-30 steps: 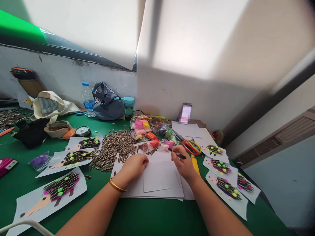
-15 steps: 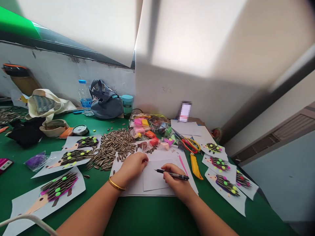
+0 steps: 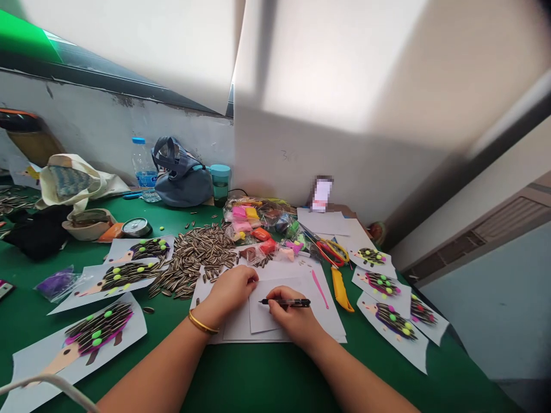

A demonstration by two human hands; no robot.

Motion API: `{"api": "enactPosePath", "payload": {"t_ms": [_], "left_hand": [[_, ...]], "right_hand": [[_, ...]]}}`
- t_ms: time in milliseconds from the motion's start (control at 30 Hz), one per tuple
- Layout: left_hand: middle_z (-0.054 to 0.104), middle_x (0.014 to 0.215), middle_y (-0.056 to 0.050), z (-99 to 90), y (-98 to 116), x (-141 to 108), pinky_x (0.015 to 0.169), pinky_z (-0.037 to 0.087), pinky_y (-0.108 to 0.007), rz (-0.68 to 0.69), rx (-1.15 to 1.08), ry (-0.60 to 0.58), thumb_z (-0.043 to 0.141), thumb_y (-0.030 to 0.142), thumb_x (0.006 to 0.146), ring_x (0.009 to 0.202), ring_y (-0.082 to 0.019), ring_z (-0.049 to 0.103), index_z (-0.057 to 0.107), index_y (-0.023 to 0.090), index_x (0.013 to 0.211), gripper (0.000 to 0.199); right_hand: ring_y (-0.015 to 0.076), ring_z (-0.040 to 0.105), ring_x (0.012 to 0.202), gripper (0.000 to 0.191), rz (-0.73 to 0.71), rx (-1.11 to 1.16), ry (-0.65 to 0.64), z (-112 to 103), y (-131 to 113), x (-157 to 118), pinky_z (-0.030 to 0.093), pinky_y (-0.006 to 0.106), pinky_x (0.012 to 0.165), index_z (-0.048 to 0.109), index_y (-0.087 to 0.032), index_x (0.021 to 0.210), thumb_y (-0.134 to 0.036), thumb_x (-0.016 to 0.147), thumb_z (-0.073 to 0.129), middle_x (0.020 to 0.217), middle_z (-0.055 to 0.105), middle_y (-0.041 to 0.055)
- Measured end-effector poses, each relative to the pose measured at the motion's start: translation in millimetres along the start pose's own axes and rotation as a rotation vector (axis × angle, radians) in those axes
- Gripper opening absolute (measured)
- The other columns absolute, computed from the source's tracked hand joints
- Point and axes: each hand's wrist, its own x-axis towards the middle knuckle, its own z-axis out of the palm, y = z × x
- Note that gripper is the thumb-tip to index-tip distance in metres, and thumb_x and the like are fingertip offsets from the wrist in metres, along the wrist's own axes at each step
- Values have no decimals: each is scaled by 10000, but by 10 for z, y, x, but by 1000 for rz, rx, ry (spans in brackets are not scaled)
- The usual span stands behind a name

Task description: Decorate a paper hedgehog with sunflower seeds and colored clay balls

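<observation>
A black pen (image 3: 297,302) is held in my right hand (image 3: 295,321), its tip pointing left, low over a small white sheet (image 3: 264,321). Whether the tip touches the paper I cannot tell. My left hand (image 3: 232,289) rests at the left edge of that sheet, fingers curled together with the fingertips on the paper; anything under them is hidden. Larger white sheets (image 3: 232,332) lie beneath. A strip of pink clay (image 3: 319,288) sits on them to the right. Beside my left hand spreads a heap of sunflower seeds (image 3: 193,255).
Hedgehog pictures made with seeds lie on the left (image 3: 92,338) and right (image 3: 394,324). Bagged coloured clay (image 3: 260,232), scissors (image 3: 331,251) and a yellow cutter (image 3: 341,289) lie beyond the sheets. A blue bag (image 3: 184,183), a water bottle (image 3: 144,166) and a teal-lidded cup (image 3: 220,183) stand by the wall.
My right hand has moved left across the small sheet with the pen, bringing its tip closer to my left hand. My left hand stays at the sheet's edge. The view has shifted slightly.
</observation>
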Motion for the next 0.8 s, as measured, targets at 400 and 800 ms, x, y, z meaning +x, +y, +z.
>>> {"api": "enactPosePath", "payload": {"t_ms": [400, 800], "left_hand": [[722, 1007, -54, 5, 9, 2, 788, 450, -293, -3, 20, 2, 549, 213, 830, 925, -216, 644, 724, 214, 956, 216], [724, 1008, -52, 5, 21, 4, 785, 445, -290, -11, 30, -2, 547, 206, 833, 924, -214, 643, 727, 216, 962, 222]], "right_hand": [[167, 628, 797, 131, -25, -51, -14, 25, 16, -14, 466, 265, 718, 683, -209, 880, -216, 832, 561, 847, 700, 9], [169, 613, 789, 131, -37, -87, 57, -5, 30, 26, 455, 268, 709, 659, -210, 889, -207, 846, 535, 847, 685, 10]]}}
